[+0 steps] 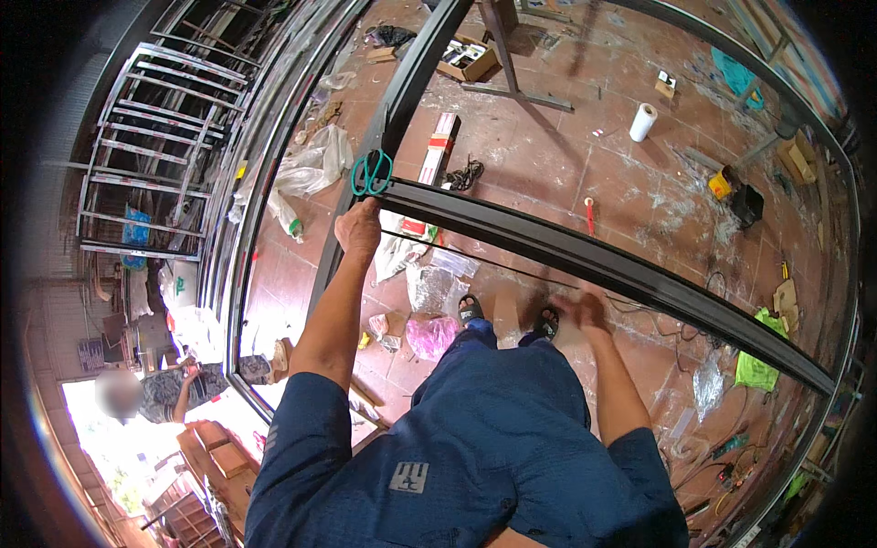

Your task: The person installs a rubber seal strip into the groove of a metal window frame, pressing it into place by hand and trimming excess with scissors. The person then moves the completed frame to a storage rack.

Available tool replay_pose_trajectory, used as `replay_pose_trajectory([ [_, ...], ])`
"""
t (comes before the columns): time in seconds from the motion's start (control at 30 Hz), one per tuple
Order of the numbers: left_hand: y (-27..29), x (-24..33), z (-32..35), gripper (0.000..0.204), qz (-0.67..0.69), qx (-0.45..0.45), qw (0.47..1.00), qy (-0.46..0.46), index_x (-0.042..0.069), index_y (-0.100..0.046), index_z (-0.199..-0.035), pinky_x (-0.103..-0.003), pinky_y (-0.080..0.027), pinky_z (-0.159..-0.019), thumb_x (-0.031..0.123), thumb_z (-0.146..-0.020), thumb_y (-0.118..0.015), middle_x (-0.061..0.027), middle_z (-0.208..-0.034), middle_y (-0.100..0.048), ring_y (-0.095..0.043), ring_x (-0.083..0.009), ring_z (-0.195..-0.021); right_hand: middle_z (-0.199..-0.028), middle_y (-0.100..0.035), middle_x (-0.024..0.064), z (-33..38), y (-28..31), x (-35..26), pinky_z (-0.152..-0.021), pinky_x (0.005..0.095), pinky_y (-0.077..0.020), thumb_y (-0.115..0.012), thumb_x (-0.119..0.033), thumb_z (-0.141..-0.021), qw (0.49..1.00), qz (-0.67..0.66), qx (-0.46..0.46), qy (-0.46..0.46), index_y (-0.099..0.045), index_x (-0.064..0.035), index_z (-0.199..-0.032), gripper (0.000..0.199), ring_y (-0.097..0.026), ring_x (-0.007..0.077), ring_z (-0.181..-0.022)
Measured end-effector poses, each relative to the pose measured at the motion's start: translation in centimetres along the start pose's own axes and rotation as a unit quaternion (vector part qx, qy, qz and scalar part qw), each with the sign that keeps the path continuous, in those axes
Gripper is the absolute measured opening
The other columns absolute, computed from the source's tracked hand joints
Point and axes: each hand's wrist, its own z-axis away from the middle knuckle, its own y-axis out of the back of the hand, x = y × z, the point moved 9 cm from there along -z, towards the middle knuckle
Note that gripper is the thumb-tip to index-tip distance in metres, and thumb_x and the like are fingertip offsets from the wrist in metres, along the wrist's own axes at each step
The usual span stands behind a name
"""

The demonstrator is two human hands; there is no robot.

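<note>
Left hand [358,226] at the joint of two dark metal bars [548,231], its grip unclear; one pair of green-handled scissors [371,175] lies just beyond. One thin black strip [484,261] extends toward the blurred right hand [585,309], whose hold cannot be told.

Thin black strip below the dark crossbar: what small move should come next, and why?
Probably guide the thin black strip up against the dark crossbar, beginning near the left hand. That hand is at the frame corner where the strip reaches it, while a gap shows between strip and crossbar. The right hand is blurred, its grip unclear.
</note>
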Motion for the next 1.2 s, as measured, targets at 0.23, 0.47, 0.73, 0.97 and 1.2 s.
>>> replay_pose_trajectory([
  [0.23, -0.8, 1.8, -2.1, 0.016, 0.007, 0.001, 1.0, -0.02, 0.025, -0.073, -0.096, -0.047, -0.05, -0.068, 0.02, -0.096, -0.058, -0.0061, -0.085, -0.074, -0.072, -0.0336, -0.079, -0.141, -0.064, 0.024, -2.9, -4.6, -18.3, -0.111, 0.0425, -0.0468, -0.076, -0.069, -0.079, 0.981, 0.02, -0.013, 0.19, -0.045, -0.0045, -0.156, 0.105, -0.059, 0.04, -0.134],
  [0.47, 0.9, 2.1, -1.5, 0.011, 0.012, 0.061, 0.996, -0.063, 0.023, -0.072, -0.088, -0.044, -0.048, -0.064, 0.019, -0.091, -0.062, -0.0023, -0.074, -0.067, -0.069, -0.0276, -0.071, -0.131, -0.069, 0.0245, 1.8, -11.6, 1.0, -0.104, 0.0486, -0.0504, -0.065, -0.067, -0.087, 0.957, 0.063, -0.282, -0.031, -0.068, -0.0098, -0.136, 0.075, -0.066, 0.0414, -0.123],
  [0.73, -0.6, 1.9, -1.1, 0.006, 0.09, 0.122, 0.985, -0.081, 0.02, -0.063, -0.079, -0.044, -0.043, -0.062, 0.021, -0.082, -0.068, -0.0037, -0.068, -0.065, -0.068, -0.0258, -0.067, -0.099, -0.071, 0.0201, 16.1, 3.9, 21.5, -0.077, 0.0499, -0.0529, -0.064, -0.035, -0.098, 0.969, 0.18, -0.064, -0.156, -0.075, 0.0003, -0.099, 0.037, -0.068, 0.0381, -0.089],
  [0.97, 0.1, 0.9, -0.5, 0.007, 0.116, 0.054, 0.991, -0.039, 0.014, -0.065, -0.086, -0.042, -0.045, -0.077, 0.016, -0.09, -0.06, -0.0065, -0.078, -0.067, -0.07, -0.0252, -0.079, -0.08, -0.063, 0.0182, 10.1, 4.8, -24.5, -0.069, 0.048, -0.0471, -0.064, -0.022, -0.101, 0.962, -0.034, 0.017, 0.271, -0.073, -0.0001, -0.091, 0.026, -0.06, 0.0394, -0.074],
  [1.2, 0.1, 1.5, -0.7, 0.007, 0.129, 0.04, 0.99, -0.043, 0.015, -0.065, -0.088, -0.045, -0.044, -0.08, 0.014, -0.091, -0.059, -0.0076, -0.087, -0.069, -0.069, -0.0258, -0.084, -0.069, -0.055, 0.0208, 10.8, 9.3, -44.6, -0.063, 0.0479, -0.0436, -0.063, -0.023, -0.101, 0.888, -0.161, -0.036, 0.429, -0.057, -0.0012, -0.076, 0.033, -0.056, 0.0422, -0.067],
])
